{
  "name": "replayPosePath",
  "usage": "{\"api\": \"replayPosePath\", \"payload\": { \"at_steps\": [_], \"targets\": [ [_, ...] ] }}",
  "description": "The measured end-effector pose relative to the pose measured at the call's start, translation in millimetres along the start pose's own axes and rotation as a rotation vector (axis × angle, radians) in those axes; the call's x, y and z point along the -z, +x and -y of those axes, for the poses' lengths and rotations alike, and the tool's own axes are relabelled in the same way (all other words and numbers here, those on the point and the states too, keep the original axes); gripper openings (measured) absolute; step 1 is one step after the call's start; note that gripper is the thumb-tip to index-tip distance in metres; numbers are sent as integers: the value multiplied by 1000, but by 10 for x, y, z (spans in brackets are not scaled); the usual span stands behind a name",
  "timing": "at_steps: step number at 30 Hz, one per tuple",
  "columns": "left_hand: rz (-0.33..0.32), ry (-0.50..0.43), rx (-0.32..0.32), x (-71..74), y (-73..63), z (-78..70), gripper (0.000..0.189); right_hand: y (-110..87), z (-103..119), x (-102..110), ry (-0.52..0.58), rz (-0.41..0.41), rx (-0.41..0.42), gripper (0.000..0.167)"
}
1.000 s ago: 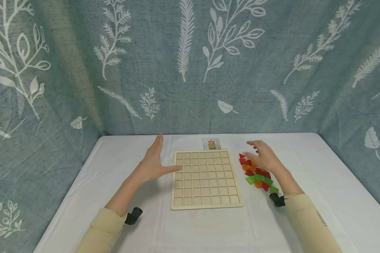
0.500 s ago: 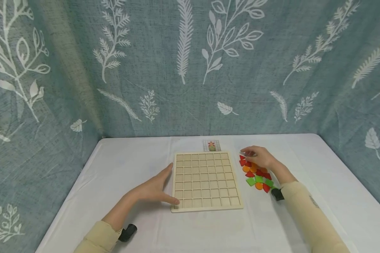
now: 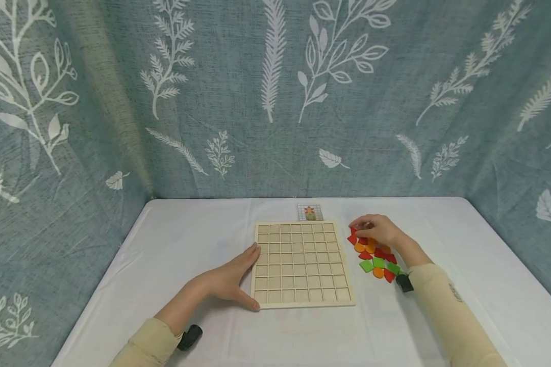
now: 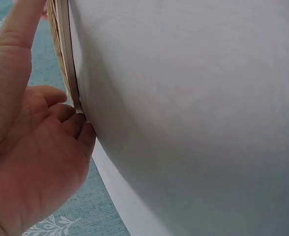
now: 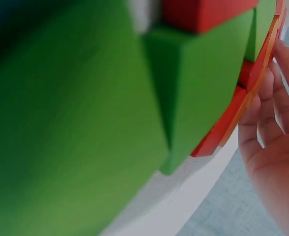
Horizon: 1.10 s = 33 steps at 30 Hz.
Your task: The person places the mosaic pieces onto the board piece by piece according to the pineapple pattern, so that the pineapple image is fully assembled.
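Observation:
A pale wooden grid board (image 3: 301,265) lies flat on the table. My left hand (image 3: 227,281) is spread along its left side, thumb at the near left corner and fingertips against the left edge. In the left wrist view, the fingers (image 4: 71,118) touch the thin side of the board. Right of the board, my right hand (image 3: 377,229) reaches over a cluster of coloured tiles. Its thumb and fingers pinch a red tile (image 3: 353,231) at the far end of the cluster. In the right wrist view, green tiles (image 5: 203,83) block most of the scene, and the fingertips are partly hidden.
Orange round tiles (image 3: 378,272), green square tiles (image 3: 366,266) and several red tiles (image 3: 389,276) lie close together. A small gridded picture card (image 3: 309,212) lies behind the board. White cloth covers the table (image 3: 303,336); a patterned teal curtain (image 3: 275,168) hangs behind it.
My left hand has come down and back from over the board to its left edge. My right hand has lowered onto the far end of the tiles, its fingers closing around a red tile.

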<state>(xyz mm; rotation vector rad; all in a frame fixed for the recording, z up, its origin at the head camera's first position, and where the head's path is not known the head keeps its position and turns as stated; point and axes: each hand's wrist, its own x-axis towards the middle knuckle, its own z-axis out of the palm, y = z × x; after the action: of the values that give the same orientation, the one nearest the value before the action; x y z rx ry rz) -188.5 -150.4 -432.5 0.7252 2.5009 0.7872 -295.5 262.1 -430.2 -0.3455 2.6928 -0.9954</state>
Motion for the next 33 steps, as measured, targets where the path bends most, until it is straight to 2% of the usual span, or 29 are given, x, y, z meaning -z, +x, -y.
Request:
{"api": "replayPosePath", "payload": {
  "at_steps": [9,14,19,22,28,33],
  "targets": [
    [17,23,12,4,15,-25,130,10,3,-9,-76,-50,38,24],
    [22,32,16,-4,25,-11,130,-36,163,-78,-29,-88,97,26],
    [17,35,9,1,14,-11,129,-30,443,-256,34,-85,161,23],
    [21,37,6,2,7,-19,128,6,603,-406,63,-62,164,22],
    [23,41,15,-16,2,-21,127,125,840,-694,32,-46,239,17],
    [19,36,15,-38,3,-17,127,213,954,-832,6,-43,281,14]
  ]
}}
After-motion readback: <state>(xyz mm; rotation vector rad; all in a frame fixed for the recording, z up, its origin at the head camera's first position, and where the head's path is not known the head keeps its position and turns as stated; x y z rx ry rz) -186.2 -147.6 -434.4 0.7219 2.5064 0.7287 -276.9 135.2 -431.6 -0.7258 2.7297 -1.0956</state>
